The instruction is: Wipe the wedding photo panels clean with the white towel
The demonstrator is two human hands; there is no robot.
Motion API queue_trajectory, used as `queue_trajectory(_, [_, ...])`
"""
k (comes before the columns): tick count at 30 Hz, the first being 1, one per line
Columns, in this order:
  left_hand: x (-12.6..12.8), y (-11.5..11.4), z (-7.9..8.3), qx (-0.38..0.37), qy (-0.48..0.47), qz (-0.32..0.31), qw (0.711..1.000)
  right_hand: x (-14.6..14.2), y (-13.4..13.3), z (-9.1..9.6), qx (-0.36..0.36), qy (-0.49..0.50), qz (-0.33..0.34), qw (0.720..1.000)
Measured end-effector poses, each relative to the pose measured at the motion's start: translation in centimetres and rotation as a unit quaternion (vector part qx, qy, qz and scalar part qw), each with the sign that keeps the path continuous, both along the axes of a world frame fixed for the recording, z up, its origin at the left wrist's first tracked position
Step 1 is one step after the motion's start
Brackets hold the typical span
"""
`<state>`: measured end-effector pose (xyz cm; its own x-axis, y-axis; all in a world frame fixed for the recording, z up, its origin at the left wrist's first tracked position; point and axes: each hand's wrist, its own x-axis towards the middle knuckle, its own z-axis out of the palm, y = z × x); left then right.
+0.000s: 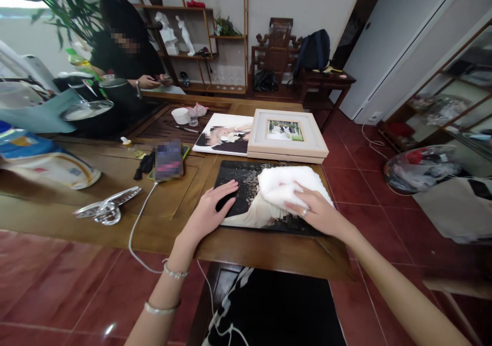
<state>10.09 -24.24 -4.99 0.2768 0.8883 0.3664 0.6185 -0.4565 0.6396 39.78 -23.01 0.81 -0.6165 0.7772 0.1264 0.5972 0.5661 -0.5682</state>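
Note:
A dark photo print (246, 182) lies flat near the front edge of the wooden table (115, 171). My left hand (213, 205) rests on its left side, fingers stretched flat, holding it down. My right hand (313, 210) presses a white cloth (286, 184) onto the print's right half, fingers curled over the cloth. Behind the print lie a second photo print (225, 133) and a pale framed photo (286, 136).
A phone (168, 160) on a white cable (140, 218) lies left of the print, with a silver hair clip (105, 208) and a plastic bag (46, 164) farther left. Another person (125, 43) sits at the far left. Bags (418, 166) stand on the tiled floor at right.

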Motion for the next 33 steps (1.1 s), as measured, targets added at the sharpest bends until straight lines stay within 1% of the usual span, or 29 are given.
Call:
queue_trajectory(2, [0.0, 0.0, 0.0, -0.001, 0.001, 0.001, 1.000, -0.2, 1.9, -0.1, 0.014, 0.010, -0.014, 1.000])
queue_trajectory(4, [0.0, 0.0, -0.1, -0.001, 0.002, 0.001, 1.000, -0.4, 3.3, -0.2, 0.025, 0.019, -0.037, 0.999])
queue_trajectory(6, [-0.1, 0.0, -0.2, -0.001, 0.002, 0.002, 1.000, -0.6, 3.8, -0.3, 0.036, 0.024, -0.048, 0.998])
queue_trajectory(8, [-0.1, 0.0, -0.2, -0.001, 0.003, 0.002, 1.000, -0.8, 3.5, -0.4, 0.048, 0.023, -0.052, 0.997])
queue_trajectory(10, [-0.1, 0.0, -0.3, -0.003, 0.005, 0.002, 1.000, -1.1, 2.4, -0.5, 0.053, 0.018, -0.056, 0.997])
queue_trajectory(12, [-0.1, 0.1, -0.3, -0.003, 0.007, 0.001, 1.000, -1.2, 0.6, -0.5, 0.052, 0.010, -0.053, 0.997])
queue_trajectory(19, [-0.1, 0.0, -0.1, -0.005, 0.011, 0.002, 1.000, -1.1, -7.1, -0.2, 0.024, -0.020, -0.006, 0.999])
queue_trajectory(21, [-0.1, 0.0, -0.1, -0.004, 0.011, 0.000, 1.000, -1.0, -8.5, -0.2, 0.020, -0.025, 0.016, 0.999])
queue_trajectory(23, [0.0, 0.0, -0.1, -0.004, 0.012, 0.000, 1.000, -1.0, -9.2, -0.3, 0.022, -0.027, 0.034, 0.999])
queue_trajectory(25, [0.0, 0.0, -0.1, -0.006, 0.012, -0.001, 1.000, -1.2, -8.9, -0.3, 0.026, -0.026, 0.036, 0.999])
queue_trajectory(27, [0.0, 0.0, -0.1, -0.006, 0.012, 0.000, 1.000, -1.5, -8.0, -0.4, 0.034, -0.025, 0.025, 0.999])
queue_trajectory(30, [0.0, 0.0, -0.1, -0.006, 0.015, 0.004, 1.000, -2.1, -5.4, -0.7, 0.053, -0.027, 0.005, 0.998])
queue_trajectory(33, [0.0, -0.1, 0.0, -0.007, 0.014, 0.003, 1.000, -2.8, -2.1, -1.1, 0.080, -0.018, -0.003, 0.997])
